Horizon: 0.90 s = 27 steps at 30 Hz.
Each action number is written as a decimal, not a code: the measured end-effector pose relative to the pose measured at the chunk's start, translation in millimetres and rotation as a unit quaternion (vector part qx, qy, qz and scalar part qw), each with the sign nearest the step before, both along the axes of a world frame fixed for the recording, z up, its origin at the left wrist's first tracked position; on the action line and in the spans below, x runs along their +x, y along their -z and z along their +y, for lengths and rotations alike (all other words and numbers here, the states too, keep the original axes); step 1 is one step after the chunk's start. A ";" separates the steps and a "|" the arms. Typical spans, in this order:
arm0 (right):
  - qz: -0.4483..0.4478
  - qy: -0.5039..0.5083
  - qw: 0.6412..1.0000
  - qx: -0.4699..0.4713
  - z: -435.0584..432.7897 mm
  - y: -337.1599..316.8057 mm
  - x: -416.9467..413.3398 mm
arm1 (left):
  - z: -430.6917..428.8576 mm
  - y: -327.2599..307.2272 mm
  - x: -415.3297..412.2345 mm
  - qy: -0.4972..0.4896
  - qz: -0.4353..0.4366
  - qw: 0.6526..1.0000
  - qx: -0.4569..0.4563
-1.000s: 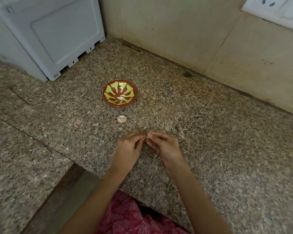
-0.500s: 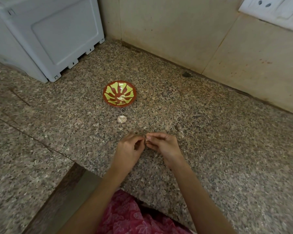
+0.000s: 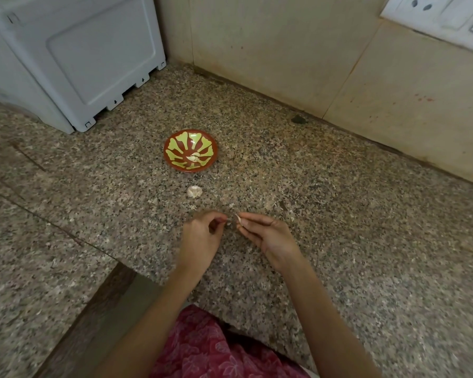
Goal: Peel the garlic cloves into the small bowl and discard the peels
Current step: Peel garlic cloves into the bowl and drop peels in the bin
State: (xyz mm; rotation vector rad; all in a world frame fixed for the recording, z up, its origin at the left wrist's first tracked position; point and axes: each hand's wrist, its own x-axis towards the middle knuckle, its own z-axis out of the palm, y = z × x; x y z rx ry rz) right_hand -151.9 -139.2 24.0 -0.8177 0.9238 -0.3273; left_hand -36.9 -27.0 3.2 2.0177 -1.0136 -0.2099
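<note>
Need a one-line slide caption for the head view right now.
Right hand pinches a garlic clove over the granite counter, left hand beside it, patterned bowl beyond.

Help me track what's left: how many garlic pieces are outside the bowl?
2: one piece on the counter just before the bowl, one clove pinched in the right hand. Others may be hidden.

Speckled granite desk (image 3: 366,241), seam at left edge. Beige tiled wall (image 3: 284,50) along far edge. White appliance (image 3: 79,55) far-left corner; socket plate (image 3: 443,15) far-right.
</note>
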 end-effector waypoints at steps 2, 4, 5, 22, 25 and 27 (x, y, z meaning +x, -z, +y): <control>0.008 0.012 1.000 -0.008 0.3 0.3 0.2 | -1.1 0.3 -3.4 0.002 0.034 0.999 0.001; 0.009 0.027 1.000 -0.005 1.5 1.3 1.0 | -2.8 -0.7 -5.6 0.004 0.065 0.998 0.002; 0.006 0.031 0.999 -0.005 2.3 2.1 1.4 | -3.5 -1.1 -6.4 0.002 0.079 0.997 -0.001; 0.004 0.019 0.998 -0.066 5.7 -2.8 1.6 | -8.4 -9.2 -10.5 -0.064 0.311 0.946 -0.056; 0.009 0.007 0.996 -0.087 5.9 -3.6 3.5 | -9.3 -9.8 -10.4 -0.083 0.347 0.932 -0.055; 0.006 0.008 0.996 -0.087 6.3 -4.2 4.5 | -10.5 -11.5 -10.6 -0.098 0.372 0.921 -0.059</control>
